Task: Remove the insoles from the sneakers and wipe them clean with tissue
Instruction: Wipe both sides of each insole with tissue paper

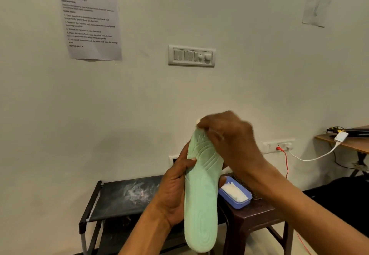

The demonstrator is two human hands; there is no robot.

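Pale wall (259, 75) is seen behind the hands. One insole (200, 205) is already out, gripped upright by the left hand (175, 191). Its toe end is covered by the right hand (229, 139), curled over a scrap of tissue (198, 121). Wiping is judged underway, with a second one likely left.

One insole (200, 201), one tissue (198, 121), one left hand (173, 193), one right hand (229, 141) (two hands together), one blue tray (239, 206), one stool (257, 220), one rack (119, 195).

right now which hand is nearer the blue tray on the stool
Left. The left hand grips the insole mid-length, just left of the blue tray; the right hand, pinching tissue, is higher up at the insole tip.
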